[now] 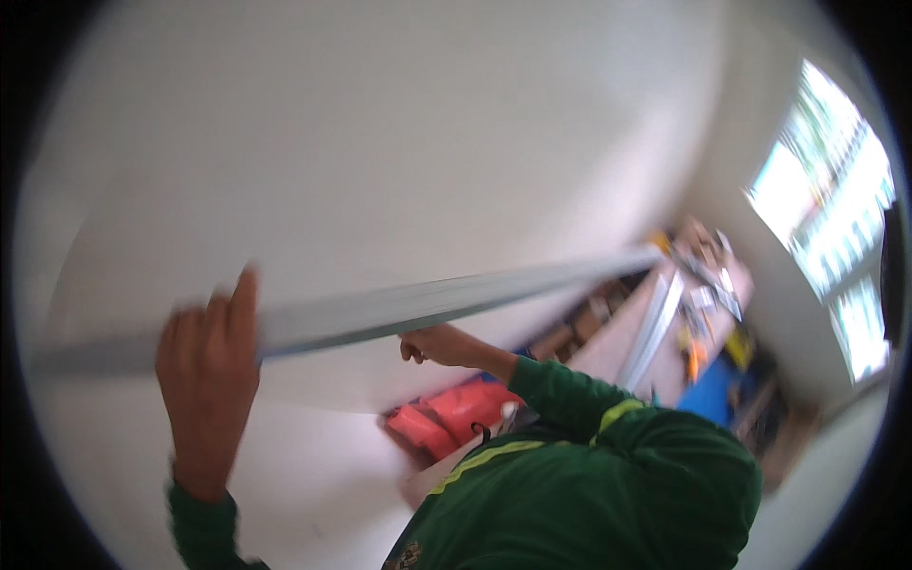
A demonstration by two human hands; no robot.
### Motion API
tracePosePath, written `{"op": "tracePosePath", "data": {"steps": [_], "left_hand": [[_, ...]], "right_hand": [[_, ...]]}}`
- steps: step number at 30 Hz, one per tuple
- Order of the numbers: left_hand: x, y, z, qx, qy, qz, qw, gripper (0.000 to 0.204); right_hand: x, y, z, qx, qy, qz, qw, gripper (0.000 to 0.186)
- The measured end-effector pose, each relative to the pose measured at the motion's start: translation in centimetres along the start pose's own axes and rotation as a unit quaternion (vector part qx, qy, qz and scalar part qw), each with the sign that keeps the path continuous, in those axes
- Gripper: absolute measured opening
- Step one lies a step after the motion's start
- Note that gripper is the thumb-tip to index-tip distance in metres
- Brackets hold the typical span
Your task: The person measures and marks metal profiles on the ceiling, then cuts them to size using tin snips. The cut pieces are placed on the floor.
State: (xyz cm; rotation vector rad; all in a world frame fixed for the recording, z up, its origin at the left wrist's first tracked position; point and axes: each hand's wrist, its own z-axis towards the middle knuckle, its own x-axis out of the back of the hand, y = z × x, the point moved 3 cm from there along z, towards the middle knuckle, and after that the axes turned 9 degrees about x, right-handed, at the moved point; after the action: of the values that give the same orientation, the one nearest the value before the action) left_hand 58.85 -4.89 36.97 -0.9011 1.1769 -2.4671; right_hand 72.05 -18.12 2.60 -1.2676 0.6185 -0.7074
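Note:
A long grey metal profile (380, 309) slants across the view in front of a pale wall, its right end higher than its left. My left hand (209, 356) grips it near its left end, back of the hand showing and fingers reaching over the strip. The thumb is hidden and the hand is slightly blurred. Just below the profile's lower edge, near mid-length, my right hand (429, 343) is closed with curled fingers, touching or very close to the metal. What it holds, if anything, cannot be made out.
On the right stands a long pinkish bench or board (608, 351) with more metal profiles (655, 318) and an orange-handled tool (696, 356). A red bag (454, 416) lies below my right forearm. A bright window (826, 199) opens in the right wall; cardboard pieces (698, 242) sit beneath it.

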Motion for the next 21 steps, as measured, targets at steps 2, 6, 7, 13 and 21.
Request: {"op": "tracePosePath", "data": {"steps": [2, 6, 7, 13, 21], "left_hand": [[-5.0, 2.8, -2.5, 0.004, -0.074, -0.030, 0.997, 0.052], [-17.9, 11.2, -6.4, 0.032, -0.232, -0.098, 0.967, 0.051], [-19.4, 12.9, -7.9, 0.036, -0.264, -0.119, 0.956, 0.049], [-22.1, 24.2, -11.6, 0.009, -0.402, -0.255, 0.880, 0.045], [-25.3, 36.2, -7.3, -0.093, -0.710, -0.384, 0.583, 0.073]], "right_hand": [[1.4, 6.0, -4.0, -0.083, 0.100, 0.014, 0.991, 0.039], [10.2, 15.3, -10.4, -0.164, 0.237, 0.087, 0.954, 0.055], [11.5, 17.1, -11.3, -0.176, 0.262, 0.119, 0.941, 0.058], [15.3, 25.5, -18.4, -0.228, 0.377, 0.347, 0.828, 0.053], [26.1, 27.6, -33.0, -0.146, 0.410, 0.332, 0.837, 0.037]]}}
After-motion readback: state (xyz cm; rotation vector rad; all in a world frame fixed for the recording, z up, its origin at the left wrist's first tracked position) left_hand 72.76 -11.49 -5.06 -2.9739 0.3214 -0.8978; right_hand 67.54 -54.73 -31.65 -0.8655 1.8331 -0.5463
